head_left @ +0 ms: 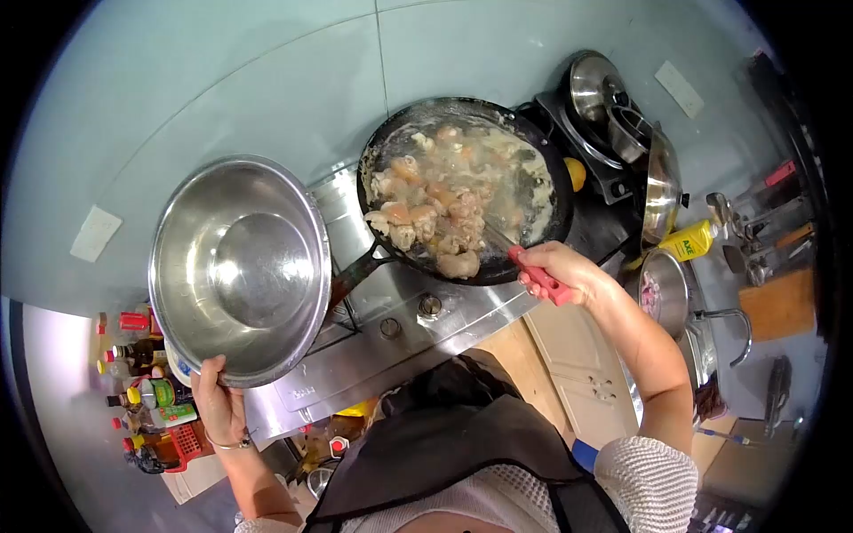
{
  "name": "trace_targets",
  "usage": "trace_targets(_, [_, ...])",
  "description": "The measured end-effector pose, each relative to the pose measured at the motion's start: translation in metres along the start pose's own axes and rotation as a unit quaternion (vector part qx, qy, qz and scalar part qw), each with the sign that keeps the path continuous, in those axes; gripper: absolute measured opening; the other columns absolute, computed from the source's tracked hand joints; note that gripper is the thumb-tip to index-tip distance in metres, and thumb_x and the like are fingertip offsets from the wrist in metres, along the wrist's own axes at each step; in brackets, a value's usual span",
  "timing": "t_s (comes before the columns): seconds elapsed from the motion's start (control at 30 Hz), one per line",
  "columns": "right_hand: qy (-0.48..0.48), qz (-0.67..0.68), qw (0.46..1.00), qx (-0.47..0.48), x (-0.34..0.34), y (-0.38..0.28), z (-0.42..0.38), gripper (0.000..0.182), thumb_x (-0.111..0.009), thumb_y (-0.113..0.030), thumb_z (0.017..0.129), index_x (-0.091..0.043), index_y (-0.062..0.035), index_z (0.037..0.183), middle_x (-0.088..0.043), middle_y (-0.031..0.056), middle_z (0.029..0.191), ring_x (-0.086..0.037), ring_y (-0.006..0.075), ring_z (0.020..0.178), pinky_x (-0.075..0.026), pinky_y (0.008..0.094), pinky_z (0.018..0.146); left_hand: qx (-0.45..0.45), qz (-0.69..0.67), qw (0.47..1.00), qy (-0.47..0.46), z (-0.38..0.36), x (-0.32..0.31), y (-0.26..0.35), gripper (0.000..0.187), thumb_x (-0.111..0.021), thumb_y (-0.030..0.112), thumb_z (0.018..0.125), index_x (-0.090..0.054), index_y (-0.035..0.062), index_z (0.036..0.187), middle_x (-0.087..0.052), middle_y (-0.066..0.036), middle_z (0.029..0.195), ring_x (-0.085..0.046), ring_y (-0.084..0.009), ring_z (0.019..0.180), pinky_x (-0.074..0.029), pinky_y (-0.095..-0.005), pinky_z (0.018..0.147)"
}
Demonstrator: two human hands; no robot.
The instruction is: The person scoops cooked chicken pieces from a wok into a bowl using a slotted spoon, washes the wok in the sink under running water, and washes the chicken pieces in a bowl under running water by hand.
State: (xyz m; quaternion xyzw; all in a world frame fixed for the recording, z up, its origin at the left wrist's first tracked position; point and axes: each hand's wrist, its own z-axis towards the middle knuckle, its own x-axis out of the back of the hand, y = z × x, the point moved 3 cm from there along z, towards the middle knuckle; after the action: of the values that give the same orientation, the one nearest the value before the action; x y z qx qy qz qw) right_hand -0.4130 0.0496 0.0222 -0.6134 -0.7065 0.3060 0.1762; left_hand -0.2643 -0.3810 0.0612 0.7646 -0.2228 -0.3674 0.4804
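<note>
My left hand [219, 404] grips the near rim of a large, empty steel bowl [244, 266], tilted up left of the wok. In my right hand [566, 272] is the red handle [544, 275] of a utensil. Its metal shaft reaches into a black wok [558, 213] on the stove, and its tip is hidden among the food. Pale chunks of meat [440, 209] lie in cloudy liquid, mostly in the left and near part of the wok. The wok's handle [351, 277] points to the lower left, partly behind the bowl.
Steel stove [409, 333] with knobs lies under the wok. Bottles [155, 391] and a red basket [185, 444] stand at the left. Lidded pots [593, 89], a yellow bottle [689, 242], a steel pot [665, 289] and a faucet [742, 336] are at the right.
</note>
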Motion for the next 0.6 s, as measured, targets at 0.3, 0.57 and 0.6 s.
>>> trace_targets(0.3, [-0.092, 0.099, 0.991, 0.008, 0.000, -0.001, 0.009, 0.018, -0.048, -0.010, 0.084, -0.041, 0.0046, 0.093, -0.052, 0.0107, 0.067, -0.049, 0.0134, 0.048, -0.040, 0.0222, 0.036, 0.028, -0.015, 0.998, -0.053, 0.009, -0.014, 0.002, 0.034, -0.046, -0.001, 0.075, -0.042, -0.0051, 0.109, -0.054, -0.011, 0.093, -0.058, -0.0188, 0.080, -0.051, -0.0294, 0.070])
trace_targets(0.57, [-0.195, 0.258, 0.946, -0.028, 0.018, 0.010, 0.005, 0.023, -0.047, -0.013, 0.085, -0.038, 0.0012, 0.101, -0.050, 0.0103, 0.070, -0.049, 0.0105, 0.047, -0.042, 0.0178, 0.034, 0.047, -0.004, 0.996, -0.079, 0.021, -0.051, 0.019, 0.005, -0.048, 0.000, 0.077, -0.049, -0.0005, 0.082, -0.056, -0.009, 0.081, -0.059, -0.0194, 0.076, -0.052, -0.0318, 0.069])
trace_targets(0.6, [-0.215, 0.275, 0.937, -0.027, 0.020, 0.010, 0.005, 0.026, -0.047, -0.014, 0.085, -0.036, 0.0007, 0.104, -0.049, 0.0095, 0.069, -0.048, 0.0108, 0.047, -0.043, 0.0183, 0.034, 0.066, -0.017, 0.993, -0.094, 0.028, -0.049, 0.019, 0.005, -0.047, 0.000, 0.077, -0.050, 0.0000, 0.082, -0.056, -0.009, 0.082, -0.059, -0.0194, 0.077, -0.051, -0.0312, 0.071])
